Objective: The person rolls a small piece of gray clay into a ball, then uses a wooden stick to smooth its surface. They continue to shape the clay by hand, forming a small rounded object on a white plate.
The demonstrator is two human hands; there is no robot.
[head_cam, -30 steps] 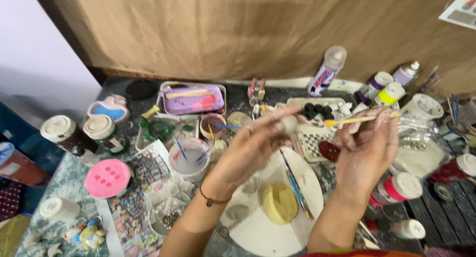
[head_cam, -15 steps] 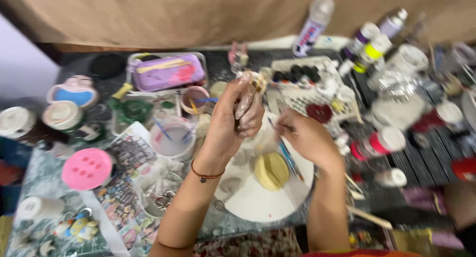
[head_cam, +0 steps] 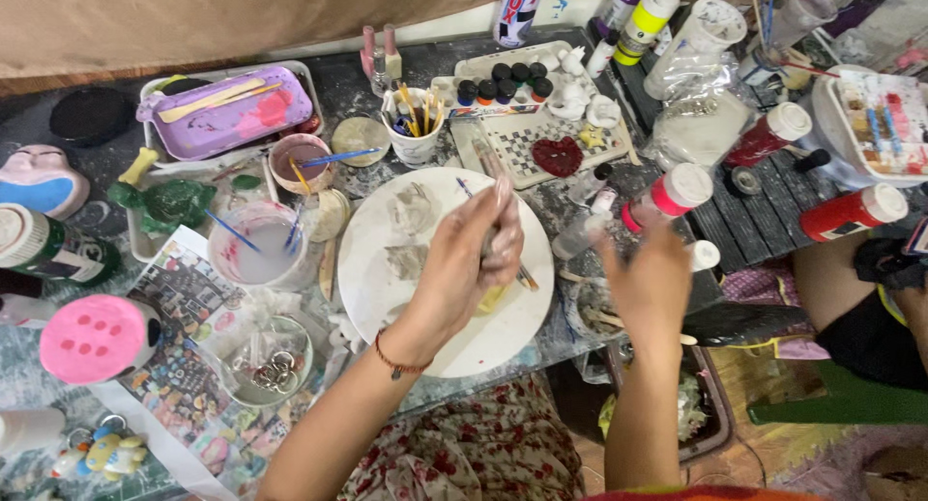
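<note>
I see left hand [head_cam: 469, 259] gripping a small pale piece over white plate [head_cam: 387, 298]; right hand [head_cam: 652, 279] blurred, spread wide, empty. Mid-handling; next probably needs brush [head_cam: 503, 259].

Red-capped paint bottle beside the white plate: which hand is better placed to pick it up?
Probably the right hand: it hovers open just below the red-capped paint bottle, while the left hand is closed around a small pale object over the white plate.
</note>
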